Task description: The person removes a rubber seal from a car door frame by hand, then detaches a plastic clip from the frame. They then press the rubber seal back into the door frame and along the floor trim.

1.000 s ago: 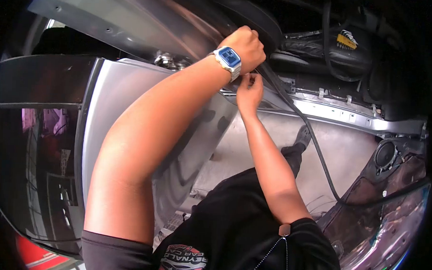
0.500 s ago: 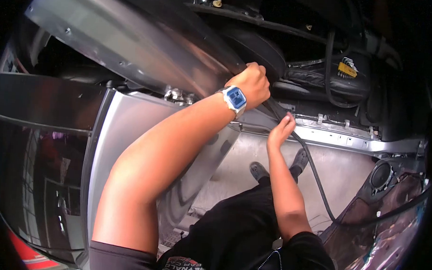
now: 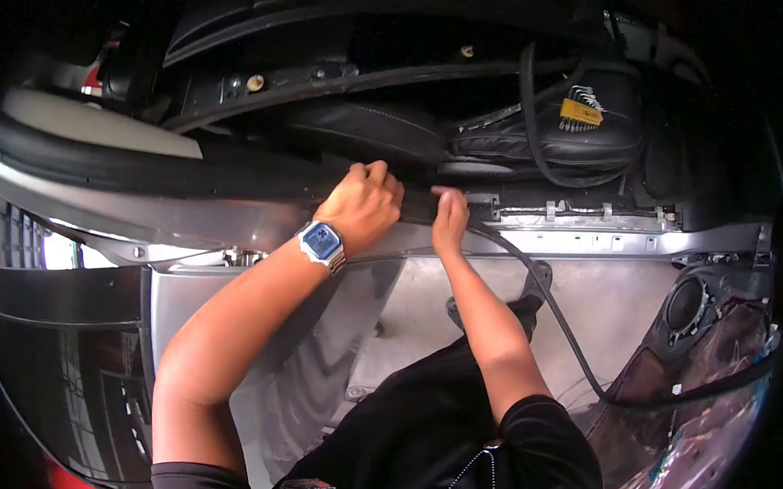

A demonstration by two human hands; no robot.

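A long black rubber door seal (image 3: 564, 317) runs from my hands along the car's door opening, then hangs down in a loop to the right. My left hand (image 3: 363, 200), with a blue-faced watch on the wrist, is closed over the seal at the sill edge, knuckles up. Just right of it, my right hand (image 3: 450, 219) has its fingers curled at the same strip. One of its fingertips is blurred, and its palm side is partly hidden. Below both hands lies the silver door sill (image 3: 581, 242).
A yellow holder of hex keys (image 3: 581, 112) lies on the black seat (image 3: 490, 144). Another loop of black strip (image 3: 533, 137) hangs over that seat. At right stands a door panel with a round speaker (image 3: 686, 306). A silver door (image 3: 191, 315) is at left.
My view has turned and shifted. Both hands now sit lower and further left in view, level along the sill edge. My right hand's fingers have curled in.
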